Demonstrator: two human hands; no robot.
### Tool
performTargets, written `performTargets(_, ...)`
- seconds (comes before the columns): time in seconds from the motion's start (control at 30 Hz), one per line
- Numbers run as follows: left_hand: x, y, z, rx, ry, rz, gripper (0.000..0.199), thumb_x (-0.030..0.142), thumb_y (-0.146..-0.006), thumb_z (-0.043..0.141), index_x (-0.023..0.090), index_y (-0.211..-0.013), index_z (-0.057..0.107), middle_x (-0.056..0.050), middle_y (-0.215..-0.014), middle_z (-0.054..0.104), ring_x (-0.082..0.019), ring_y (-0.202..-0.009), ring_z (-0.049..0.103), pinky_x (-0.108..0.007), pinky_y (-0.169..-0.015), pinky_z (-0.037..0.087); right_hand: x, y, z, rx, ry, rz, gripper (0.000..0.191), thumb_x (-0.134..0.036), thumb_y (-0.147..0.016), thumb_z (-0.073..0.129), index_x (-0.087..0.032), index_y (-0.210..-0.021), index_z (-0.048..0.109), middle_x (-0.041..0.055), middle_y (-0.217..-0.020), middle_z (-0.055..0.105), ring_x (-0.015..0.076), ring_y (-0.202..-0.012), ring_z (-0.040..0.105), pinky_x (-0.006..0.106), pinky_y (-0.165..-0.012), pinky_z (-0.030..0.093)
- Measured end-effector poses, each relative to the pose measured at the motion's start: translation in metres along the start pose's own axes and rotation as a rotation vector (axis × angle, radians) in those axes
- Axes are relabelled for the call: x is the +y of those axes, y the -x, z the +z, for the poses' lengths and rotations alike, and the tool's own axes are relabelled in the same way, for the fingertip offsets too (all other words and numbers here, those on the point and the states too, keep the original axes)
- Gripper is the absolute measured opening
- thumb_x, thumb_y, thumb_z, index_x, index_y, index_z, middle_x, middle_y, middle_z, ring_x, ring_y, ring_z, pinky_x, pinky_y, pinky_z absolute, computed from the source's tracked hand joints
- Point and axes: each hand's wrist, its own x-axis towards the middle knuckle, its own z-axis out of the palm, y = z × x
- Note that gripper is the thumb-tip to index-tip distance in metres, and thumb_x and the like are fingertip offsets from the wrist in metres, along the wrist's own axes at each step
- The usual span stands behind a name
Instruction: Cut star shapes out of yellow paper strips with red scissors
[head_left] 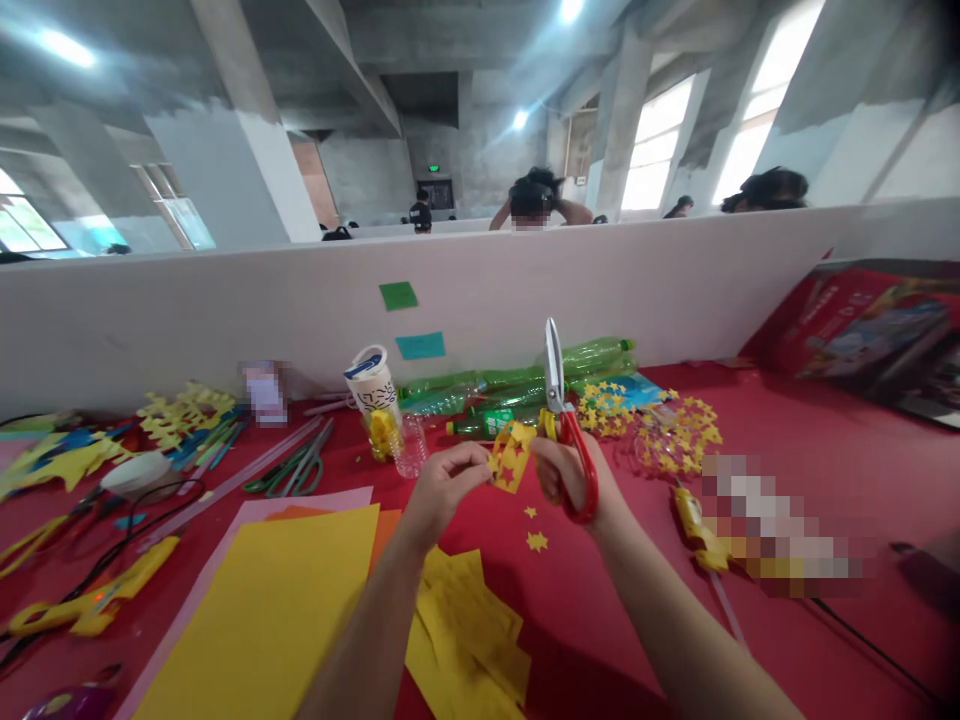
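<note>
A red-covered surface (pixel 787 410) fills the lower part of the frame, backed by a pale partition (pixel 675 260) running across the middle. The largest item laid out is a stack of coloured sheets at lower left, a yellow sheet (pixel 262 610) on top. Beside it, at bottom centre, is an overlapping pile of yellow paper pieces (pixel 469 640), partly behind the left forearm. Green plastic bottles (pixel 592 360) lie on their sides against the partition, centre of the frame. A yellow hot glue gun (pixel 127 590) lies at lower left. The red-handled scissors (pixel 555 375) are at centre, blades together and pointing up; the right hand (pixel 568 470) is closed around their handles. The left hand (pixel 454 480), just left of centre, pinches the near edge of a yellow paper strip (pixel 512 460) with star-shaped openings. The strip is held above the surface between the hands; whether the right fingers also grip it cannot be determined. Smallest noted: two loose yellow paper stars (pixel 537 542), near each other below the strip.
</note>
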Motion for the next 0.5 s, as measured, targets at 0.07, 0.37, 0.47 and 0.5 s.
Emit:
performTargets(0.07, -0.012, 0.001, 0.013, -0.07, -0.085, -0.02, 0.018, 0.024, -0.085, 0.044, 0.018, -0.068, 0.048, -0.002, -0.079, 0.053, -0.016, -0.079, 0.054, -0.029, -0.076, 0.044, -0.006, 0.0, -0.016, 0.077, -0.003, -0.019, 0.035, -0.024, -0.077, 0.054, -0.023, -0.048, 0.036, -0.0085, -0.034, 0.038, 0.0079, -0.029, 0.038, 0.02, -0.032, 0.03)
performTargets(0.37, -0.052, 0.011, 0.092, -0.24, -0.393, -0.025, 0.019, 0.017, -0.08, 0.048, 0.018, -0.061, 0.048, -0.007, -0.086, 0.051, -0.023, -0.087, 0.046, -0.043, -0.088, 0.036, -0.031, 0.005, -0.045, 0.063, -0.064, -0.064, 0.033, -0.022, -0.073, 0.055, -0.023, -0.046, 0.036, -0.0088, -0.033, 0.036, 0.0079, -0.026, 0.038, 0.02, -0.029, 0.032)
performTargets(0.47, -0.055, 0.011, 0.099, -0.225, -0.387, -0.036, 0.017, 0.015, -0.078, 0.051, 0.019, -0.061, 0.049, -0.006, -0.085, 0.05, -0.024, -0.092, 0.044, -0.045, -0.094, 0.032, -0.037, 0.009, -0.043, 0.041, -0.053, -0.065, 0.026, -0.023, -0.071, 0.057, -0.023, -0.052, 0.04, -0.0102, -0.034, 0.037, 0.0076, -0.026, 0.037, 0.019, -0.029, 0.033)
performTargets(0.5, -0.055, 0.011, 0.1, -0.21, -0.371, -0.049, 0.017, 0.016, -0.078, 0.052, 0.019, -0.061, 0.049, -0.006, -0.084, 0.05, -0.024, -0.092, 0.044, -0.045, -0.095, 0.031, -0.039, 0.011, -0.043, 0.033, -0.047, -0.064, 0.025, -0.024, -0.071, 0.057, -0.023, -0.053, 0.04, -0.0104, -0.034, 0.037, 0.0076, -0.027, 0.037, 0.018, -0.029, 0.033)
